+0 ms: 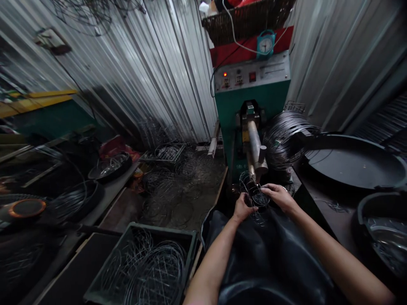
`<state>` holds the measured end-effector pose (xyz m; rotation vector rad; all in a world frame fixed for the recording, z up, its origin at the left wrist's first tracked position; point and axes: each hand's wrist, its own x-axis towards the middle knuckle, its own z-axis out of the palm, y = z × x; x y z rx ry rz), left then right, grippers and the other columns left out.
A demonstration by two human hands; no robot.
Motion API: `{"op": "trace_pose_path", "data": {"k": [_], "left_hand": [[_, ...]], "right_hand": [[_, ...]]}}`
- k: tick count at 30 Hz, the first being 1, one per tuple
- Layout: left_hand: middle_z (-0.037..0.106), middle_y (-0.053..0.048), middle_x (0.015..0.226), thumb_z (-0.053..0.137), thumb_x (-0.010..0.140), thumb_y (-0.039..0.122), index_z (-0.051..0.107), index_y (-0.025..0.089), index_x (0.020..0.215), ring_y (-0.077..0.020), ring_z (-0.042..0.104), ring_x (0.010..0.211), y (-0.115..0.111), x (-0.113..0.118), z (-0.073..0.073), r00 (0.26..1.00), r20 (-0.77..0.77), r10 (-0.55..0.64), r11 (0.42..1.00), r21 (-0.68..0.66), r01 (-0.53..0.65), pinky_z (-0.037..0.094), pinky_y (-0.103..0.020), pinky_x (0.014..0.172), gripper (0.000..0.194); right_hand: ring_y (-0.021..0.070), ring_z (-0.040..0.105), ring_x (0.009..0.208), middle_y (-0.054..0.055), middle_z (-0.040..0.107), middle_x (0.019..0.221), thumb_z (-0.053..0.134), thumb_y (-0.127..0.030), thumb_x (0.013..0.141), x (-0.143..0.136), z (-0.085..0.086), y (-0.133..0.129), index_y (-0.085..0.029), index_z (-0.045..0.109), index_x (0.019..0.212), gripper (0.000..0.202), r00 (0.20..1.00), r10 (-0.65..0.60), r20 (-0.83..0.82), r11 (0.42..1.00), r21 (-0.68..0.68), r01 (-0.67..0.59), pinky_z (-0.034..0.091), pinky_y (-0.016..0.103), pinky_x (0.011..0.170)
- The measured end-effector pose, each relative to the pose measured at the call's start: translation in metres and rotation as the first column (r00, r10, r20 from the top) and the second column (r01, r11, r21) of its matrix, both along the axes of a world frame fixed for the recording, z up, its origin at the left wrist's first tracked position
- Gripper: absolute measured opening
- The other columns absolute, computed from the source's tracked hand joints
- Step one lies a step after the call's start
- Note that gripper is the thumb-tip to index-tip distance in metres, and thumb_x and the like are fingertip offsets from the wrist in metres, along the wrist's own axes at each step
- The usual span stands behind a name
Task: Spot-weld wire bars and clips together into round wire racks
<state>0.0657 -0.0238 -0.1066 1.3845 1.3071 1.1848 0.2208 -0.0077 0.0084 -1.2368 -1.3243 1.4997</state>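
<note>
Holding hands: left hand (244,208) curled around the near left side, thumb across; right hand (280,195) nearly pinched together at the right side; both have hold of one piece.
Wire piece: small, dark, rounded openwork frame of thin metal wire (261,199), between the hands, just below the machine arm.
Long axis: appears to slant from the arm tip toward the lap; dim light prevents certainty.
Machine arm: thick, dull-metal cylinder (255,144) on a green box-shaped machine (254,95); right fingertips nearer its tip; contact with wire cannot be told.
Right limit: grey metal wire coil (281,135) beside the arm.
Near limit: glossy black apron (254,258) under the hands.
Left side: more room, before the dark green rectangular crate (162,228).
</note>
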Motion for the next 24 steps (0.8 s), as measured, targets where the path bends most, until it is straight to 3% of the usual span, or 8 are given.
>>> {"op": "trace_pose_path", "data": {"k": [6, 10, 15, 18, 24], "left_hand": [[0.056, 0.002, 0.076, 0.081, 0.047, 0.018, 0.048, 0.019, 0.085, -0.012, 0.051, 0.071, 0.001, -0.001, 0.005, 0.998, -0.04, 0.049, 0.997, -0.052, -0.051, 0.042, -0.026, 0.07, 0.05], [0.053, 0.004, 0.072, 0.079, 0.05, 0.021, 0.048, 0.019, 0.083, -0.0107, 0.048, 0.065, -0.002, -0.004, 0.007, 0.997, 0.077, -0.023, 0.999, -0.041, 0.026, 0.041, -0.025, 0.064, 0.045], [0.049, 0.005, 0.068, 0.077, 0.052, 0.02, 0.045, 0.019, 0.08, -0.0081, 0.045, 0.061, -0.007, -0.005, 0.008, 0.985, 0.165, -0.041, 0.996, -0.075, 0.054, 0.038, -0.021, 0.058, 0.042], [0.051, 0.004, 0.069, 0.08, 0.048, 0.02, 0.047, 0.018, 0.081, -0.0092, 0.047, 0.064, -0.005, -0.003, 0.011, 0.984, 0.174, -0.041, 0.992, -0.113, 0.061, 0.038, -0.021, 0.059, 0.046], [0.057, 0.001, 0.075, 0.079, 0.048, 0.017, 0.051, 0.017, 0.085, -0.012, 0.055, 0.068, 0.005, 0.0, 0.015, 0.964, 0.265, 0.026, 0.982, -0.186, 0.025, 0.044, -0.025, 0.065, 0.047]], "right_hand": [[0.0134, 0.055, 0.059, 0.001, 0.063, 0.064, 0.07, -0.048, 0.06, -0.006, 0.004, 0.003, -0.016, 0.065, 0.07, 0.034, 0.999, -0.023, 0.024, 0.999, 0.029, 0.023, 0.042, 0.025, 0.058], [0.0142, 0.054, 0.061, 0.002, 0.063, 0.065, 0.072, -0.052, 0.056, -0.009, 0.005, 0.004, -0.017, 0.065, 0.067, 0.037, 0.999, -0.043, 0.02, 0.999, 0.027, 0.043, 0.042, 0.025, 0.058], [0.0149, 0.056, 0.066, 0.003, 0.066, 0.075, 0.071, -0.052, 0.06, 0.003, -0.008, -0.021, -0.017, 0.066, 0.082, 0.041, 0.999, -0.051, 0.007, 0.998, 0.024, 0.051, 0.042, 0.026, 0.06], [0.0126, 0.053, 0.058, 0.001, 0.062, 0.065, 0.069, -0.049, 0.063, 0.01, -0.017, -0.032, -0.017, 0.065, 0.077, 0.035, 1.0, -0.02, 0.01, 1.0, -0.012, 0.02, 0.04, 0.024, 0.052], [0.0105, 0.048, 0.049, -0.002, 0.057, 0.057, 0.069, -0.047, 0.06, 0.0, -0.009, -0.013, -0.018, 0.062, 0.067, 0.031, 0.998, -0.054, 0.009, 0.999, 0.009, 0.054, 0.036, 0.024, 0.047]]}}
